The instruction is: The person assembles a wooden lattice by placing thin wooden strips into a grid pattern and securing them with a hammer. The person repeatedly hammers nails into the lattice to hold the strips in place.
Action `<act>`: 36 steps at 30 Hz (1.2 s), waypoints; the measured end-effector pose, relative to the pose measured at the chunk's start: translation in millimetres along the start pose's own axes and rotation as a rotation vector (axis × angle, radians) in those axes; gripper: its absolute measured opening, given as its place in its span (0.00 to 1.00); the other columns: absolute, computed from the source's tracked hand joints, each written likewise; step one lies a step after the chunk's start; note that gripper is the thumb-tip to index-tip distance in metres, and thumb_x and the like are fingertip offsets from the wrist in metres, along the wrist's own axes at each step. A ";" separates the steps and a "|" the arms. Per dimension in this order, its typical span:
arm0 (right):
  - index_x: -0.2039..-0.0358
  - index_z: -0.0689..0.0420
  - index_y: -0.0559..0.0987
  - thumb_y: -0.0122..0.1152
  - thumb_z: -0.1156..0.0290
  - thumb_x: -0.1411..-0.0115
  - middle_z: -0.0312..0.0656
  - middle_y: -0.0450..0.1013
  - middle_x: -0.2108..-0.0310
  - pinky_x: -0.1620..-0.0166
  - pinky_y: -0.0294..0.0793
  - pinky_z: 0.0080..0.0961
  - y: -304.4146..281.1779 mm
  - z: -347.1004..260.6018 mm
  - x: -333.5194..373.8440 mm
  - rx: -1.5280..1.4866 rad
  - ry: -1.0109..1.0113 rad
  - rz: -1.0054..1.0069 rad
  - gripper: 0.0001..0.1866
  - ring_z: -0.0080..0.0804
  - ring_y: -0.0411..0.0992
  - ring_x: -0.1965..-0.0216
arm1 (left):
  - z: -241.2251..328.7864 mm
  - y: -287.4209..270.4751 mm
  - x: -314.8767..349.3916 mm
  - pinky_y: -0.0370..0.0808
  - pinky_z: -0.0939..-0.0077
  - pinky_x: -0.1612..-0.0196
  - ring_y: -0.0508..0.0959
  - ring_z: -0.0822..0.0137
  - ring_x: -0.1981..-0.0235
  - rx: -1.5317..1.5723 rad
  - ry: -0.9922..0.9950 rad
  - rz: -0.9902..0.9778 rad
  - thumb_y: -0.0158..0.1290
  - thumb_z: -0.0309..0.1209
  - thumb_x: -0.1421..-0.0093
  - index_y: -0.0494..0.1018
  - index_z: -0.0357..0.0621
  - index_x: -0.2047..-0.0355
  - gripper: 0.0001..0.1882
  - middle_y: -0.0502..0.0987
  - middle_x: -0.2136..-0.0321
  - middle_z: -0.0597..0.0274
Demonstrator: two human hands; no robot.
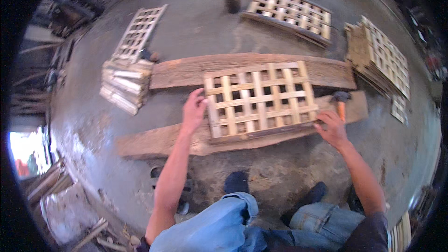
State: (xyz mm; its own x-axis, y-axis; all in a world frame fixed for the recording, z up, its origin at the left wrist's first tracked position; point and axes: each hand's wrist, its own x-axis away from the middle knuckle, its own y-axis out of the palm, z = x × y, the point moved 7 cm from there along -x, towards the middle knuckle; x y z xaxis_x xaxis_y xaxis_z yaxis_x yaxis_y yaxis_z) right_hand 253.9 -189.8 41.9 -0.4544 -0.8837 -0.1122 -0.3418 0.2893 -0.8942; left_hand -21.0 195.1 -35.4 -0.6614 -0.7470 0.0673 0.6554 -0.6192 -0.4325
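Observation:
A lattice panel of woven pale wooden slats lies in front of me across two thick planks. My left hand is at its left edge, with bent fingers closed on the side. At its lower right corner, my right hand grips the edge with curled fingers. Just beyond that hand, a hammer with an orange handle and dark head rests on the near plank. The far plank runs under the panel's upper side. Slight blur hides the exact fingertip contact.
A bundle of slats lies left, beside a narrower lattice. Farther off stand a dark cylindrical pot and stacked lattice panels. Another panel stack is at right. A sandal sits near my left forearm.

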 end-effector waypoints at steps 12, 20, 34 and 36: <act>0.65 0.55 0.81 0.68 0.67 0.48 0.41 0.76 0.61 0.48 0.71 0.39 -9.8 9.9 -3.1 -0.011 -0.067 0.092 0.11 0.40 0.74 0.56 | -11.8 -6.3 2.5 0.75 0.69 0.51 0.79 0.63 0.57 -0.061 0.021 -0.019 0.51 0.27 0.40 0.69 0.40 0.44 0.23 0.77 0.55 0.53; 0.67 0.57 0.81 0.63 0.71 0.45 0.43 0.78 0.67 0.57 0.75 0.36 -178.5 112.7 -13.5 0.293 0.132 0.527 0.06 0.43 0.75 0.62 | 2.7 11.2 2.8 0.70 0.82 0.61 0.71 0.77 0.67 0.002 0.016 -0.030 0.49 0.22 0.37 0.68 0.38 0.44 0.20 0.74 0.65 0.66; 0.61 0.59 0.80 0.63 0.75 0.44 0.48 0.77 0.64 0.55 0.75 0.37 -104.2 88.6 3.7 0.309 -0.089 0.223 0.09 0.48 0.75 0.59 | 8.6 -22.4 -7.7 0.75 0.76 0.57 0.78 0.72 0.63 0.054 -0.023 0.086 0.54 0.28 0.38 0.73 0.42 0.47 0.18 0.80 0.64 0.60; 0.66 0.60 0.79 0.67 0.77 0.49 0.48 0.76 0.65 0.59 0.74 0.41 -73.9 76.7 23.0 0.069 0.010 -0.020 0.09 0.49 0.74 0.59 | 5.9 -46.6 -8.8 0.75 0.80 0.62 0.78 0.75 0.69 0.109 0.024 0.184 0.55 0.28 0.38 0.74 0.41 0.50 0.16 0.81 0.68 0.63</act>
State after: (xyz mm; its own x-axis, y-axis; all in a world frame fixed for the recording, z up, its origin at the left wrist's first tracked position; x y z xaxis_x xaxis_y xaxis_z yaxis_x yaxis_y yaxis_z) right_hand 331.7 -259.8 72.1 -0.4567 -0.8851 -0.0896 -0.2935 0.2450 -0.9240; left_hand -43.6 229.1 -10.5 -0.5343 -0.8449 -0.0257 0.8008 -0.4962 -0.3354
